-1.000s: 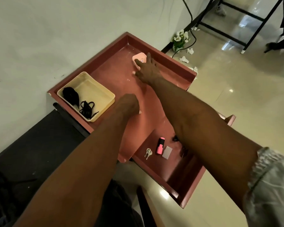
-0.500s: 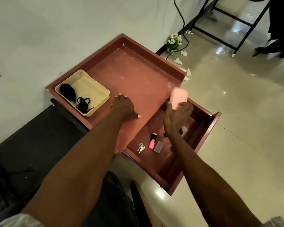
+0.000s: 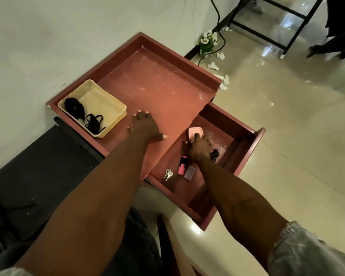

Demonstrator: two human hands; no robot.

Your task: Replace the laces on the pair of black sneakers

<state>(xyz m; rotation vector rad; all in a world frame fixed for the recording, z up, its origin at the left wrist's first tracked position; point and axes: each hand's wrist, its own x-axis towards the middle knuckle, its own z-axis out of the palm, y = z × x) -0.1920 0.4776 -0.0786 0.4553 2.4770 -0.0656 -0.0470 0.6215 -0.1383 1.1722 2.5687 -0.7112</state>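
A cream tray [image 3: 116, 105] sits at the left of the reddish table top [image 3: 157, 86]. In it lie a black bundle [image 3: 74, 107] and loose black laces [image 3: 94, 121]. My left hand [image 3: 144, 126] rests flat on the table top beside the tray, fingers spread. My right hand [image 3: 199, 145] reaches into the open drawer [image 3: 247, 152] and holds a small pink box [image 3: 194, 132] down at the drawer's bottom. No sneakers are in view.
The drawer also holds keys [image 3: 168, 174], a pink highlighter [image 3: 182, 167], a small grey block [image 3: 189, 173] and a black object [image 3: 214, 153]. White flowers [image 3: 207, 39] and paper scraps [image 3: 223, 83] lie on the glossy floor. A black surface [image 3: 38, 166] is at left.
My right hand took the pink box from the far side of the table top, carried it back and lowered it into the open drawer. My left hand stayed on the table.
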